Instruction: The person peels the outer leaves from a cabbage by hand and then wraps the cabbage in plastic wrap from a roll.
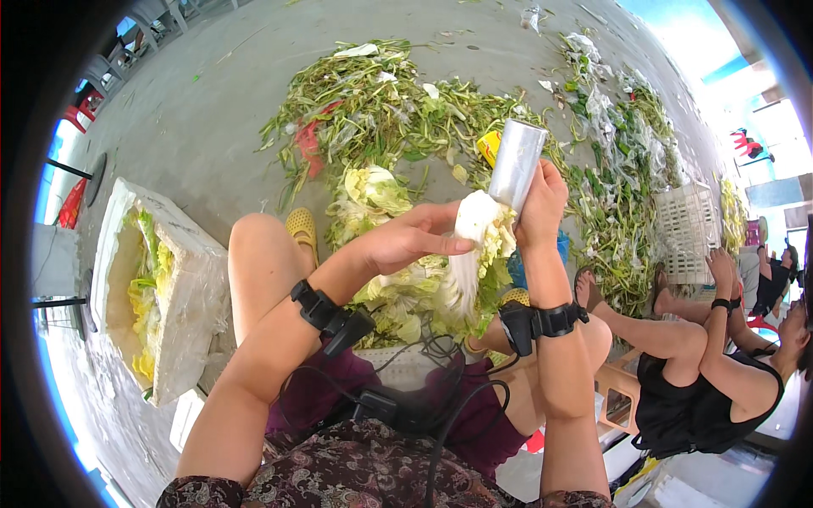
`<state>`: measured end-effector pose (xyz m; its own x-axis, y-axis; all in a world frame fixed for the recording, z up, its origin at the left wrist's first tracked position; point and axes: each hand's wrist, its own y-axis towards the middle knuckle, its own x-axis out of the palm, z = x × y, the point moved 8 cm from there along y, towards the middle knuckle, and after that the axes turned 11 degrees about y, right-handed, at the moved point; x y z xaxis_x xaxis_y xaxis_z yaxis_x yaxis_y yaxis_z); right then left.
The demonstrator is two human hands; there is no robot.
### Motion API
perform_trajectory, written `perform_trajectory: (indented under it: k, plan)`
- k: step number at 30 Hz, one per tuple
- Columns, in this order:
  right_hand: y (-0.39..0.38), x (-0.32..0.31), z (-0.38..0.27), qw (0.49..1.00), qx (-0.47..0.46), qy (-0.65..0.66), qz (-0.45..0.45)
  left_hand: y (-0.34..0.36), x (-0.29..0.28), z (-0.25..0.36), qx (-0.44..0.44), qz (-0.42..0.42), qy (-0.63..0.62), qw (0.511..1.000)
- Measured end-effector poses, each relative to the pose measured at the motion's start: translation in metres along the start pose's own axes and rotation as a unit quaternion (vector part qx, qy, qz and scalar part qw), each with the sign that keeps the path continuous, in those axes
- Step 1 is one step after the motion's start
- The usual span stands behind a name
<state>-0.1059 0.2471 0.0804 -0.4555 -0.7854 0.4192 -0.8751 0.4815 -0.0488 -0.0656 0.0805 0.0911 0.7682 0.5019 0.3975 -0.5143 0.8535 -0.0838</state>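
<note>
In front of my knees, my left hand is closed on a small pale napa cabbage, thumb along its near side. The white stem end points up and the yellow-green leaves hang down. My right hand grips a silvery roll of plastic film, held upright with its lower end touching or close to the cabbage. That hand's fingers are partly hidden behind the roll. Below, a heap of loose cabbage leaves lies between my feet, with another leafy cabbage piece at its far side.
A white foam box with yellow-green leaves stands at my left. Heaps of green vegetable trimmings cover the floor ahead. To the right are a white plastic crate and a seated person in black. Cables cross my lap.
</note>
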Motion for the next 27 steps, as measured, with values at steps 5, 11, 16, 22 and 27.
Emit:
perform_trajectory:
  k: [5, 11, 16, 22, 27]
  plan:
    - [-0.004, 0.007, 0.002, 0.999, -0.022, -0.030, -0.016, 0.001, 0.002, 0.000, 0.005, 0.004, 0.010, 1.000]
    - [-0.002, 0.001, -0.001, 0.988, -0.089, -0.129, -0.011, 0.005, 0.003, 0.000, 0.016, 0.006, 0.015, 1.000]
    - [-0.004, 0.002, -0.002, 0.968, -0.095, -0.231, 0.004, 0.006, 0.005, 0.002, 0.025, -0.003, 0.012, 1.000]
    - [-0.011, 0.014, -0.013, 0.965, -0.112, -0.235, -0.019, 0.004, 0.002, 0.003, 0.018, -0.003, 0.023, 1.000]
    - [-0.015, 0.025, -0.029, 0.916, -0.191, -0.351, -0.030, 0.001, 0.002, 0.004, 0.026, -0.001, 0.006, 1.000]
